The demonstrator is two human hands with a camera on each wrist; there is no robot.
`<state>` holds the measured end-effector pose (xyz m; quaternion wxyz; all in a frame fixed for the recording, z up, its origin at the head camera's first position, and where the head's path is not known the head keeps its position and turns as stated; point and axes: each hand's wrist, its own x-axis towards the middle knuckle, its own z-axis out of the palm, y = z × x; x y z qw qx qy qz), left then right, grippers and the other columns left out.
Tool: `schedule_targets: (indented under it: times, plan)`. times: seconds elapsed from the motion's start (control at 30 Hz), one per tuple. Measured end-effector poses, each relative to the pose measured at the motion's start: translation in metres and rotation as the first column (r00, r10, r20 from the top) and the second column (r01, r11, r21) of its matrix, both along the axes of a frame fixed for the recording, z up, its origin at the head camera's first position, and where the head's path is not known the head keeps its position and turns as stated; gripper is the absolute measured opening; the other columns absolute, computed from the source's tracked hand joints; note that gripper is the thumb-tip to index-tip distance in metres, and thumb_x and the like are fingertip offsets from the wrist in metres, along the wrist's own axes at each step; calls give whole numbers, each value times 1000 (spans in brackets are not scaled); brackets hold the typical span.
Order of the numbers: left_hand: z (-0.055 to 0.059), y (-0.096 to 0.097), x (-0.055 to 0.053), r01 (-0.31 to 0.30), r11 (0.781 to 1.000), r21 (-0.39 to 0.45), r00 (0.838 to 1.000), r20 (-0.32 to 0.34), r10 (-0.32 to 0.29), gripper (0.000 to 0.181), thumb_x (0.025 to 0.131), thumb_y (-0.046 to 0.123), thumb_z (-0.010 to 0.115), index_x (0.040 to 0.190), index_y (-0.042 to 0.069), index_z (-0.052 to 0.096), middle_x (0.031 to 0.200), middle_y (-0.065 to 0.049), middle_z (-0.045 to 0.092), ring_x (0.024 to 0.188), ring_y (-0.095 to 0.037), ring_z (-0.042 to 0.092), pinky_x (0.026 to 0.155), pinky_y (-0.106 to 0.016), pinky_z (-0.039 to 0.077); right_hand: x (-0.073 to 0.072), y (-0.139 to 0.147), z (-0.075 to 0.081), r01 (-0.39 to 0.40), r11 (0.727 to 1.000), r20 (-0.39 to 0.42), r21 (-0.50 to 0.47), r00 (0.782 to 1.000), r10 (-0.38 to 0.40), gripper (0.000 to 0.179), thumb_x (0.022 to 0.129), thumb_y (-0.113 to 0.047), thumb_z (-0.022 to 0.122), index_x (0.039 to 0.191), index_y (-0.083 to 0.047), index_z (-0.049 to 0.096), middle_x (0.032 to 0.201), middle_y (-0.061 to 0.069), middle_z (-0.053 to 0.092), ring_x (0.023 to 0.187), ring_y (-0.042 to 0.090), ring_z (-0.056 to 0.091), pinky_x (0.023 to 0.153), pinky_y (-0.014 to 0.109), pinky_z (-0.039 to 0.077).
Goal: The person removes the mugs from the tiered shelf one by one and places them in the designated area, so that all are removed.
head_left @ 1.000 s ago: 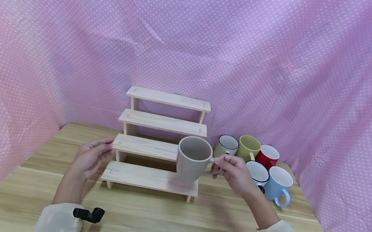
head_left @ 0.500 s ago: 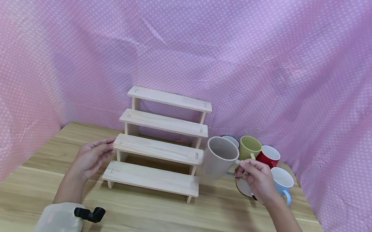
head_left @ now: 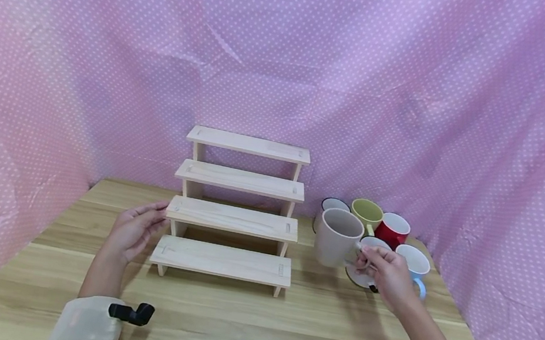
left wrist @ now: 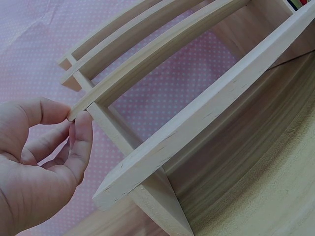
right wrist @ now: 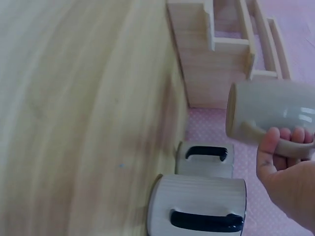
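My right hand (head_left: 389,275) grips the handle of a beige mug (head_left: 337,240), held upright above the table to the right of a wooden stepped shelf (head_left: 232,218). In the right wrist view the fingers curl through the handle of the mug (right wrist: 275,110), whose base is clear of the wood. My left hand (head_left: 136,228) is at the shelf's left side. The left wrist view shows its thumb and fingers pinching the end of one shelf board (left wrist: 123,73). All four tiers of the shelf are bare.
Behind and beside the held mug stand a white black-rimmed mug (head_left: 335,204), a green mug (head_left: 366,213), a red mug (head_left: 392,230), another white mug with a black handle (right wrist: 199,206), and a light blue mug (head_left: 414,264). A pink dotted cloth (head_left: 271,45) hangs around the table.
My right hand has carried the beige mug rightward, from over the shelf's lower right end to beside the other mugs, and slightly lower at the last. The left hand stays put.
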<state>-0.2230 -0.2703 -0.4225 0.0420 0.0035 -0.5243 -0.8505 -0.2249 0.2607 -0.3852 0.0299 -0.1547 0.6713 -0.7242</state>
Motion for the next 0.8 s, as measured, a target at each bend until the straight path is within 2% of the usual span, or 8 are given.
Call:
schedule_targets:
  times: [0.13,0.27,0.4,0.53,0.63,0.7,0.8]
  plan:
    - [0,0,0,0,1000,-7,1000,11,0,22,100,-7,58,116,-1,72,109,-2,74,89,-11,70,88,-21,61,4,-3,-6,103,991,54,84,993,-108,21,105,-11,58,92,2,68,83,2,67,79,13,66,77,32,66]
    - [0,1,0,1,1000,-9,1000,18,0,23,100,-7,57,117,-2,72,110,-2,74,89,-11,70,89,-21,61,8,-6,-11,163,974,87,155,980,-178,22,105,-12,59,93,5,66,83,3,67,79,13,67,77,31,65]
    - [0,0,0,2,1000,-8,1000,21,-1,23,100,-7,58,119,-3,71,110,-3,74,90,-11,70,91,-23,61,10,-9,-18,210,951,91,227,968,-235,23,106,-11,57,95,8,66,83,3,67,79,11,66,75,28,64]
    - [1,0,0,3,1000,-12,1000,19,-3,23,100,-6,59,119,-3,70,111,-2,73,91,-11,70,91,-22,60,13,-12,-26,260,914,69,310,953,-295,27,106,-11,57,98,13,66,84,5,68,80,11,64,75,28,63]
    - [2,0,0,0,1000,-15,1000,19,0,22,100,-6,59,117,-2,71,111,-2,73,91,-11,70,91,-22,60,15,-14,-33,282,897,66,342,944,-322,27,106,-10,56,102,14,66,85,6,69,80,12,66,74,27,62]
    - [2,0,-1,-1,1000,-14,1000,20,2,21,100,-6,59,116,-1,71,111,-3,73,91,-11,70,90,-22,61,17,-16,-37,290,899,87,329,938,-334,25,106,-7,55,104,15,65,86,8,69,80,13,67,75,28,62]
    - [1,0,-1,0,1000,-7,1000,19,0,21,100,-6,59,116,-1,71,111,-3,73,91,-11,70,90,-22,61,20,-21,-39,294,918,141,264,930,-339,22,106,-2,51,106,15,64,87,8,67,83,15,67,79,30,64]
